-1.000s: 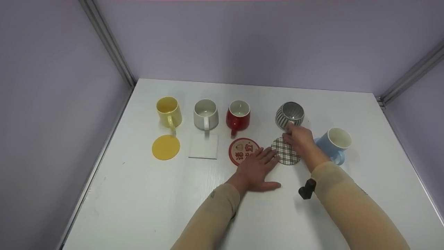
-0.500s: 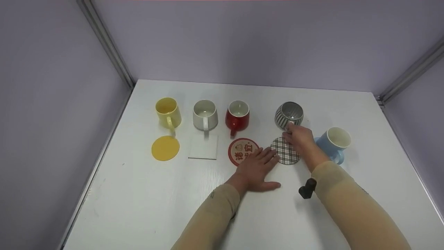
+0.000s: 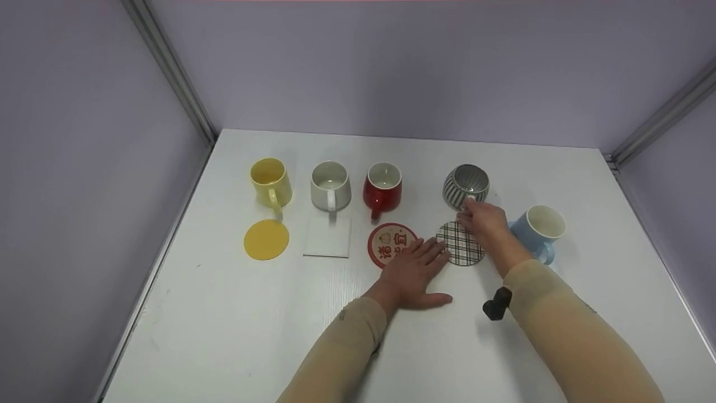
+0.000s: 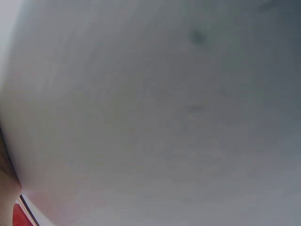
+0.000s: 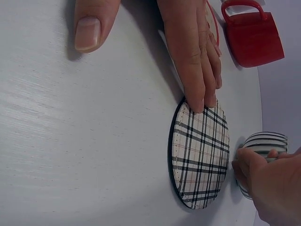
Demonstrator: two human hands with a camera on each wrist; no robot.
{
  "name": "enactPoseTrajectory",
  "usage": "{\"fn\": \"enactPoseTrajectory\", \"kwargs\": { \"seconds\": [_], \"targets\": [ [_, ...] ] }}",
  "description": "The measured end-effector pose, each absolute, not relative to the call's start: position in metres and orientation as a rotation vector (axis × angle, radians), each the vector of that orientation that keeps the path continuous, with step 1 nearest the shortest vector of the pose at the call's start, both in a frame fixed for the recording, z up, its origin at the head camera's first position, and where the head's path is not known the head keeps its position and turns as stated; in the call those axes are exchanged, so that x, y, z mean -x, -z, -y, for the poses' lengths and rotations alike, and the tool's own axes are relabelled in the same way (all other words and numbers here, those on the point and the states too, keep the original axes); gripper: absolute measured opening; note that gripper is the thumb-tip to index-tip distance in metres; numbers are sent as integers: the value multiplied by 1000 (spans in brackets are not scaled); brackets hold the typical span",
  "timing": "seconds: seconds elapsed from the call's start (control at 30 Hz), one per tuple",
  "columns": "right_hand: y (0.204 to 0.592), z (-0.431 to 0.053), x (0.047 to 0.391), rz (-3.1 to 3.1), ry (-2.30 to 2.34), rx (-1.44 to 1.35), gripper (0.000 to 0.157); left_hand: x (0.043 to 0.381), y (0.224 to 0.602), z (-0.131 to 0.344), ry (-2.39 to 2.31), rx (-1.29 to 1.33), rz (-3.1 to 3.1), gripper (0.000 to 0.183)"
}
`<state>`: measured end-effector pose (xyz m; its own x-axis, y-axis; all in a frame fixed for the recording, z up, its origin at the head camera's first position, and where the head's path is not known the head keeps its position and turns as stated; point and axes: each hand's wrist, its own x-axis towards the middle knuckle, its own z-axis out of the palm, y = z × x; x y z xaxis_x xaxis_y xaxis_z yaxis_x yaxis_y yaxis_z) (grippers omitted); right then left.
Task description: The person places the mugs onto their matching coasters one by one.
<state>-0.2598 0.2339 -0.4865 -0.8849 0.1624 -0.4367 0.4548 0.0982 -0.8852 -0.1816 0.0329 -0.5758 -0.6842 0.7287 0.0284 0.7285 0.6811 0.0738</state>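
Observation:
My left hand (image 3: 411, 274) lies flat with straight fingers. It covers part of a red-rimmed round coaster (image 3: 385, 240), and its fingertips rest on the edge of a plaid round coaster (image 3: 465, 246). Behind the plaid coaster stands a grey-and-white striped mug (image 3: 453, 190), upright on the table. My right hand (image 3: 485, 223) pinches this mug's handle, which the fingers mostly hide. In the right wrist view, the mug (image 5: 268, 138) sits just past the plaid coaster (image 5: 200, 155). Mostly blurred grey-white surface fills the left wrist view.
Left of the striped mug stand a red mug (image 3: 386, 193), a white mug (image 3: 330, 190) and a yellow mug (image 3: 274, 187). A white square coaster (image 3: 328, 238) and a yellow round coaster (image 3: 267, 239) lie before the last two. By my right wrist is a light blue mug (image 3: 528, 232).

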Motion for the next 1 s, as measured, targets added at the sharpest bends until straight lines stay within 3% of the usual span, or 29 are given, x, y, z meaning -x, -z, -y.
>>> {"fn": "enactPoseTrajectory", "kwargs": {
  "seconds": [0.3, 0.5, 0.73, 1.0],
  "targets": [
    [486, -237, 260, -2183, 1809, -617, 51, 183, 578, -34, -142, -1244, -2864, 100],
    [489, -238, 260, -2330, 1679, -579, 46, 182, 579, -36, -150, -1250, -2870, 100],
    [485, -237, 258, -2100, 1965, -636, 53, 181, 576, -36, -152, -1249, -2874, 100],
    [477, -237, 257, -2151, 1904, -618, 55, 183, 578, -37, -156, -1251, -2875, 100]
  ]
}}
